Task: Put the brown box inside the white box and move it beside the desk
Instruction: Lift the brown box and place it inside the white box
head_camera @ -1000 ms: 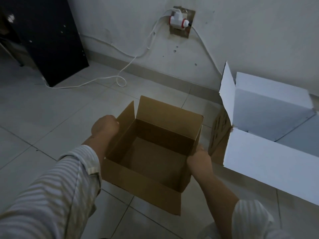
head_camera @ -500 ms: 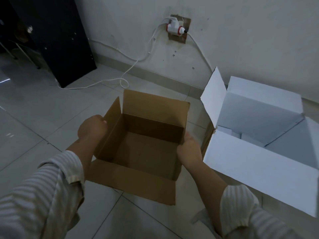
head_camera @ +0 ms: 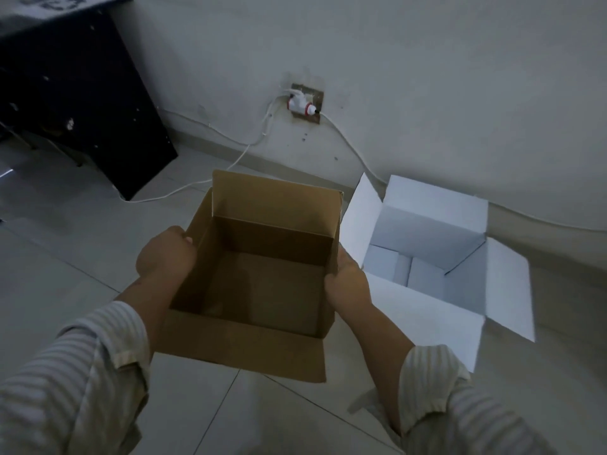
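The brown box (head_camera: 262,277) sits in the middle of the frame, held off the tiled floor (head_camera: 65,257) between two hands, its flaps open and its inside empty. The left hand (head_camera: 166,254) grips the left wall, fingers (head_camera: 187,239) curled over the rim. The right hand (head_camera: 348,280) clamps the right wall, its fingers closed on the cardboard edge. Striped sleeves (head_camera: 82,372) fill the lower corners. Just beside the brown box, at the right of the frame, the white box (head_camera: 427,257) stands on the floor against the wall with all its flaps spread open. A dark desk (head_camera: 75,93) stands at the upper left, well apart from both boxes. White cables (head_camera: 249,146) trail down from a wall socket (head_camera: 305,105) at the upper centre.
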A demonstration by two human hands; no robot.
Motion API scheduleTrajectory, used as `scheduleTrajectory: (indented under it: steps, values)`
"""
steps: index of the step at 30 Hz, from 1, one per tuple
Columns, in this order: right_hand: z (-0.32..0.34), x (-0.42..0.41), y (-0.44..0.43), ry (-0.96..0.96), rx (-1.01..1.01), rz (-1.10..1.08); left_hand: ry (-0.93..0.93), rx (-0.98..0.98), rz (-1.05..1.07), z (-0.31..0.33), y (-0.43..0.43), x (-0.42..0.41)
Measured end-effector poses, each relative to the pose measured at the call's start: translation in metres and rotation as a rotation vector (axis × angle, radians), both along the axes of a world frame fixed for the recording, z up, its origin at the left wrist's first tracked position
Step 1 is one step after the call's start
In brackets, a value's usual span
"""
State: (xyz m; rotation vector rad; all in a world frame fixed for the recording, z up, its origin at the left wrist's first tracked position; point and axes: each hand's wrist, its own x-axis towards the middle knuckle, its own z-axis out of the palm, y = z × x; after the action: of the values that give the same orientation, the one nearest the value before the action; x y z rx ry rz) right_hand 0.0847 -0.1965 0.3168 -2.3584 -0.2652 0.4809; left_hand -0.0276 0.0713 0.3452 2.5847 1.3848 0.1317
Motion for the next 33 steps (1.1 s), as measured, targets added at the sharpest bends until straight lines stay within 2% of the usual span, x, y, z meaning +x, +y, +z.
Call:
scheduleTrajectory:
  steps: [6, 19, 25, 33]
  values:
    - [0.048, 0.016, -0.053, 0.015, -0.061, -0.058, 0.004, -0.036, -0.07, 0.05, -0.055, 0.029]
    - [0.125, 0.097, -0.233, -0.034, -0.108, -0.199, -0.035, -0.146, -0.217, 0.117, -0.225, 0.148]
    - [0.124, 0.136, -0.281, -0.037, -0.127, -0.285, -0.083, -0.195, -0.273, 0.1, -0.275, 0.203]
    - [0.076, 0.185, -0.303, -0.023, -0.148, -0.357, -0.103, -0.231, -0.333, 0.041, -0.288, 0.265]
